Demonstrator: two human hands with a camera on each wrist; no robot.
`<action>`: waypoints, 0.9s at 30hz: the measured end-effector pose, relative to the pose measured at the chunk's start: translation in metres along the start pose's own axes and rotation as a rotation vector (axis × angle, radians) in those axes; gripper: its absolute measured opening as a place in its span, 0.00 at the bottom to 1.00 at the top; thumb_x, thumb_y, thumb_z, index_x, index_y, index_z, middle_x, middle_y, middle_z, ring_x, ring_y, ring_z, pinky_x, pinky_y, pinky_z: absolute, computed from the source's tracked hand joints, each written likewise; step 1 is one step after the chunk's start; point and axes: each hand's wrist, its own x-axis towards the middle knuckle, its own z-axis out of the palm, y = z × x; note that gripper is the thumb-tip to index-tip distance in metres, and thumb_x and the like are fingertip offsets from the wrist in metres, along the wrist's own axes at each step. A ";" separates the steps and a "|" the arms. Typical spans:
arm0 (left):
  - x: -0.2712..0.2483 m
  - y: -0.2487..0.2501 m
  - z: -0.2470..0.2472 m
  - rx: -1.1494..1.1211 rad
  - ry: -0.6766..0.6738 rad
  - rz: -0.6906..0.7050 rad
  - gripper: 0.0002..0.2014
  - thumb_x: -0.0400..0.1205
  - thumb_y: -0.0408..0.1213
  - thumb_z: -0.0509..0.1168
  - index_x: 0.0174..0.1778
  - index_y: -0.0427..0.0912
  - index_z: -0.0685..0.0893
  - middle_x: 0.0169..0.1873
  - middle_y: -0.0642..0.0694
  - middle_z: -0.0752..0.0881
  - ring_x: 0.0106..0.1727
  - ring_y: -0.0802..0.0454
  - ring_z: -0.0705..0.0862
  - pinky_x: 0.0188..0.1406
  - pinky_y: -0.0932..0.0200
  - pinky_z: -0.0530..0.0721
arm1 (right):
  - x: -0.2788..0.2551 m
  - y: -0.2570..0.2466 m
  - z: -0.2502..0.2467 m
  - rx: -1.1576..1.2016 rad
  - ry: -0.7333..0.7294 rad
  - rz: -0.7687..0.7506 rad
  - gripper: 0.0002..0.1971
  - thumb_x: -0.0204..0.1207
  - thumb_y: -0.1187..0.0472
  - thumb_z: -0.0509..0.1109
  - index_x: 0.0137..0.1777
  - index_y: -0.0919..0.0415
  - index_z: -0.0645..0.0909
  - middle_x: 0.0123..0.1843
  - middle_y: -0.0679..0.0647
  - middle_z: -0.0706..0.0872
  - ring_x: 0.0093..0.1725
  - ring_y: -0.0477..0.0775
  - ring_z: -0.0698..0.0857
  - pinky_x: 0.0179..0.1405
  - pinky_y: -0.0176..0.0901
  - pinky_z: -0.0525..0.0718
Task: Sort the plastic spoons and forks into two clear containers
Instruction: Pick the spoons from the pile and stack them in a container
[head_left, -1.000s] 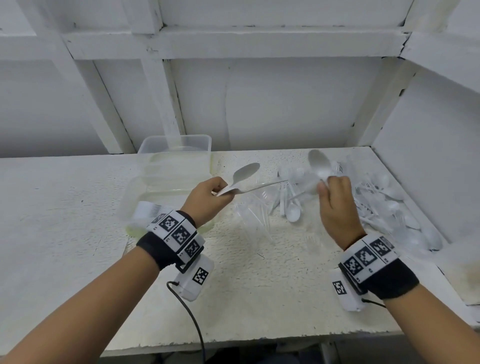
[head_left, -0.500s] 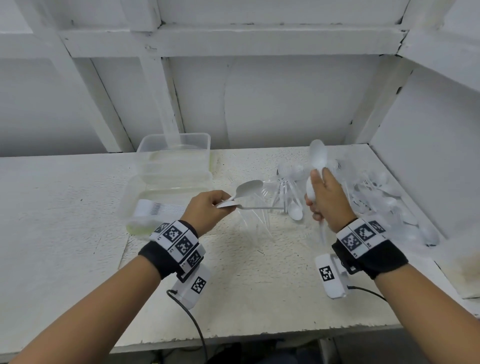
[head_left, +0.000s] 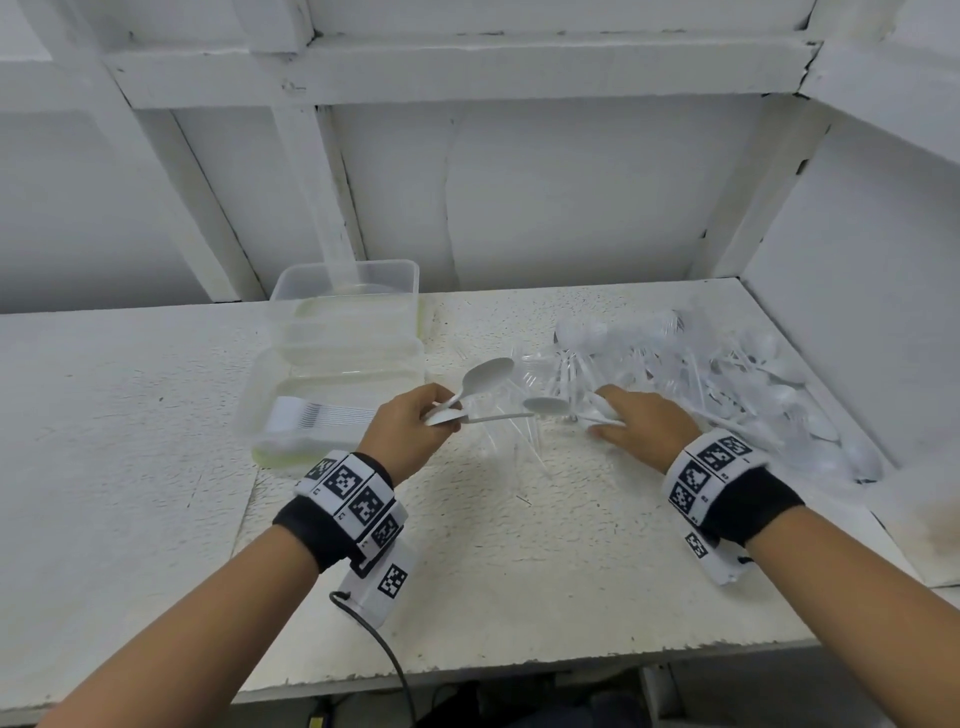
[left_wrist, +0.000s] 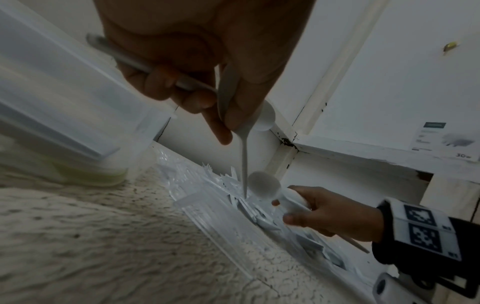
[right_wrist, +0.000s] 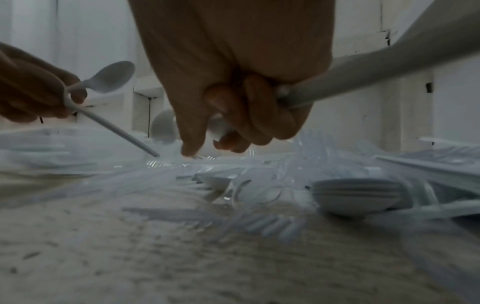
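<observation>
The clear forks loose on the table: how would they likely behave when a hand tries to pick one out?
The clear forks look thin, so probably light and a bit bendy. They lie crossed beside the spoon pile, so neighbours may shift or snag.

A white label (left_wrist: 446, 142) stuck on the wall shelf in the left wrist view carries "30" at its lower edge; its other print is too blurred to read.

The opaque white plastic spoons (head_left: 485, 376) contrast with the clear, colourless plastic forks (head_left: 511, 441) on the speckled off-white table (head_left: 156, 415). The 2 clear plastic containers (head_left: 345, 306) show a pale yellow-green tint at their bases. Both black wristbands (head_left: 332, 525) carry white panels printed with black square-code patterns.
</observation>
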 end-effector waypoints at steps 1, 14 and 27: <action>0.001 0.000 0.000 0.019 0.000 -0.002 0.04 0.79 0.35 0.67 0.47 0.46 0.85 0.37 0.50 0.86 0.32 0.60 0.77 0.24 0.76 0.72 | 0.002 0.001 0.003 -0.060 -0.028 0.012 0.20 0.79 0.49 0.65 0.66 0.57 0.72 0.53 0.55 0.82 0.46 0.55 0.83 0.45 0.44 0.80; 0.013 0.014 0.002 -0.104 -0.083 -0.002 0.09 0.76 0.44 0.72 0.34 0.45 0.82 0.29 0.55 0.78 0.30 0.57 0.72 0.29 0.68 0.68 | -0.025 -0.005 -0.029 0.557 0.444 -0.025 0.08 0.79 0.56 0.67 0.49 0.62 0.80 0.42 0.57 0.81 0.37 0.52 0.78 0.34 0.40 0.76; 0.065 0.067 0.047 -0.617 0.013 -0.148 0.08 0.84 0.33 0.47 0.41 0.44 0.68 0.25 0.45 0.73 0.25 0.50 0.76 0.30 0.54 0.80 | -0.027 -0.016 -0.047 1.231 0.330 0.141 0.09 0.84 0.51 0.57 0.55 0.56 0.69 0.41 0.58 0.78 0.26 0.53 0.83 0.32 0.52 0.87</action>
